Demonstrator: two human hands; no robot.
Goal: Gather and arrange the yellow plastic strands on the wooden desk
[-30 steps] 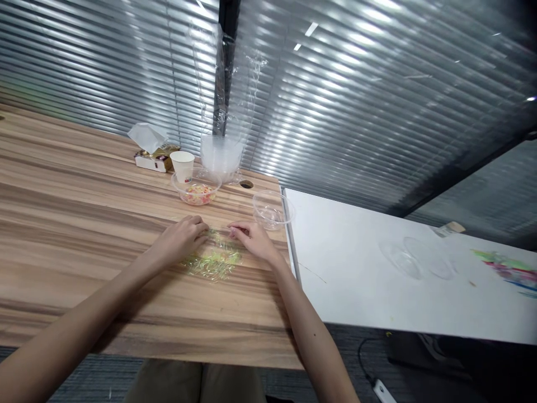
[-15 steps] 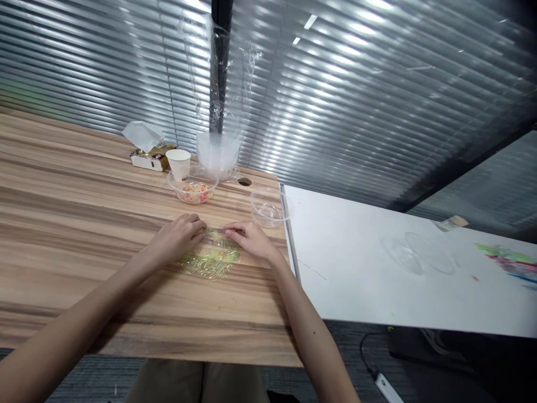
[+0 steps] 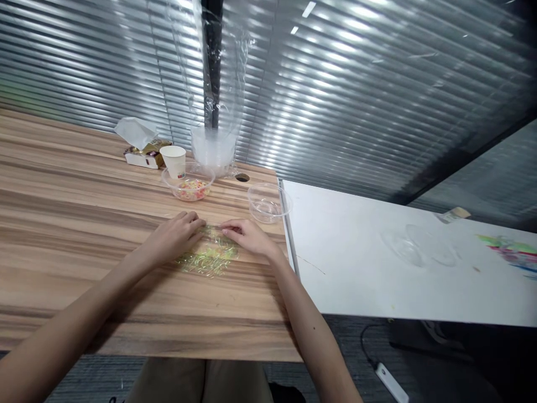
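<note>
A clear plastic bag [image 3: 208, 261] with thin yellow-green strips in it lies flat on the wooden table. My left hand [image 3: 184, 232] pinches the bag's far edge at its left end, fingers curled. At the other end of that edge, my right hand [image 3: 244, 234] grips the plastic between thumb and fingers. Just beyond my hands stands a clear round bowl [image 3: 170, 187] with small red, orange and yellow pieces in it. Another clear bowl [image 3: 268, 210] sits to the right, near the table's edge.
A white paper cup [image 3: 174, 160], a tissue pack [image 3: 145, 157] and stacked clear bowls in a plastic bag [image 3: 213, 150] stand at the back. A cable hole [image 3: 242, 177] is beside them. On the adjoining white table [image 3: 344, 252] lie clear lids [image 3: 419, 246] and colourful strips [image 3: 514, 251].
The view has shifted slightly. Both hands keep hold of the bag's far edge, with hardly any movement.
</note>
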